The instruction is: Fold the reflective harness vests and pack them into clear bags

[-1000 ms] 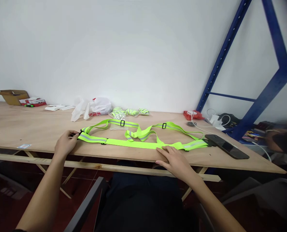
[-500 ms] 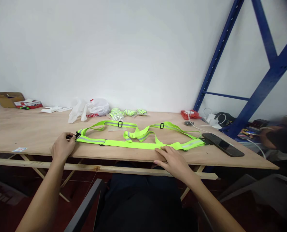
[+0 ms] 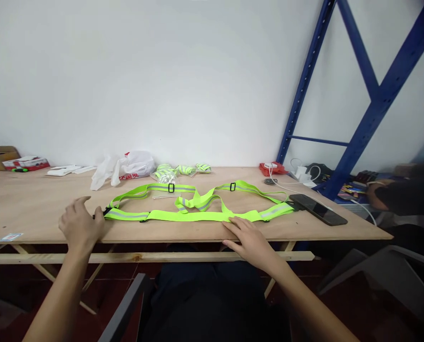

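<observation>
A neon yellow-green reflective vest of straps point(image 3: 183, 216) lies spread on the wooden table, its grey-striped shoulder straps looped behind a wide front band. Black slider buckles sit on the straps, and a black buckle point(image 3: 107, 211) is at the left end of the band. My left hand point(image 3: 81, 223) is beside that buckle, fingers apart and thumb close to it; the hand partly hides the buckle's end. My right hand point(image 3: 249, 240) lies flat at the band's front edge, fingertips touching it. At the band's right end a black phone point(image 3: 318, 209) rests on the table.
Along the wall stand a white plastic bag point(image 3: 137, 164), several bagged neon strap bundles point(image 3: 185, 169), a cardboard box point(image 3: 0, 156) and a red bag point(image 3: 272, 168). White cables cross near the phone. A blue metal frame point(image 3: 361, 126) rises at right; a person's arm shows beyond it.
My left hand has let go of the left buckle and opened, shifting slightly left. My right hand stays on the band. The view has turned slightly right.
</observation>
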Demonstrator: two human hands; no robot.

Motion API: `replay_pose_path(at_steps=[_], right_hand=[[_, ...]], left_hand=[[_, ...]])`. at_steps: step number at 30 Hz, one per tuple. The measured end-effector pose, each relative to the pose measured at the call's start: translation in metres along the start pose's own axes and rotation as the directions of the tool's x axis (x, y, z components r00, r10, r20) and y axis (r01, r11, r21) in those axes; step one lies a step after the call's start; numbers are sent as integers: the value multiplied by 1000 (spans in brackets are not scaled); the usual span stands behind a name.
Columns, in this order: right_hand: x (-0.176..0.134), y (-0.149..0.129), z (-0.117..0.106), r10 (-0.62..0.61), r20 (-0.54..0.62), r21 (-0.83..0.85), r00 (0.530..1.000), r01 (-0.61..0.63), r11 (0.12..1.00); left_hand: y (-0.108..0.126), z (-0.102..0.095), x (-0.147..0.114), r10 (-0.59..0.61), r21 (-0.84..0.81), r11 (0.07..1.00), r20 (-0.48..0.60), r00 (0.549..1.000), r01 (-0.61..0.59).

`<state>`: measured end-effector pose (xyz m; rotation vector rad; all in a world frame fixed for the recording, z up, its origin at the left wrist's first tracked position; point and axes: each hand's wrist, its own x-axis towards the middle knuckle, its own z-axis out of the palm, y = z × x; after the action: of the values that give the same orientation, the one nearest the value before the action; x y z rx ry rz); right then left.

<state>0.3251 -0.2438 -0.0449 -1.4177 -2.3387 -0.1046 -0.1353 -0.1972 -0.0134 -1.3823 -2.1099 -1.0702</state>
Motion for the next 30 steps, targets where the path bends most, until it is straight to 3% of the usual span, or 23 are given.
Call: replay_pose_path(at_steps=[3, 5, 7, 8, 10, 11, 12, 14, 17, 21, 25, 30], right_hand=[[-1, 1, -1, -24, -16, 95, 1000, 26, 995], [-1, 10, -5, -15, -77, 160, 997, 27, 987], [-3, 30, -13, 35, -199, 176, 979, 1, 984], [-5, 43, -17, 71, -271, 162, 960, -27, 986], [-11, 74, -25, 158, -381, 104, 911, -127, 986], [-15, 90, -28, 221, -404, 73, 888, -209, 975], [-20, 106, -31, 285, -404, 41, 869, -294, 955], [-28, 132, -32, 414, -329, -4, 849, -439, 898], [-34, 153, -28, 551, -162, -55, 819, -565, 823], [-33, 153, -25, 614, -63, -119, 787, -617, 778], [-29, 147, -30, 643, -48, -173, 764, -640, 748], [-28, 146, -33, 637, -48, -229, 770, -629, 743]], left_hand=[[44, -7, -13, 313, -237, 906, -185, 932, -351], [87, -11, -29, 456, -398, 781, -161, 875, -481], [133, -14, -53, 612, -540, 657, -25, 790, -526], [156, -14, -67, 713, -604, 575, 37, 701, -552], [194, -11, -94, 889, -683, 396, 119, 442, -614], [209, -8, -106, 929, -689, 344, 152, 337, -638], [221, -4, -118, 947, -687, 315, 188, 259, -655], [235, 5, -134, 935, -668, 347, 300, 189, -658], [238, 14, -146, 883, -645, 435, 441, 158, -629], [228, 13, -144, 863, -641, 467, 481, 157, -609], [218, 7, -137, 846, -622, 504, 494, 198, -600], [215, 6, -138, 841, -576, 516, 479, 251, -634]])
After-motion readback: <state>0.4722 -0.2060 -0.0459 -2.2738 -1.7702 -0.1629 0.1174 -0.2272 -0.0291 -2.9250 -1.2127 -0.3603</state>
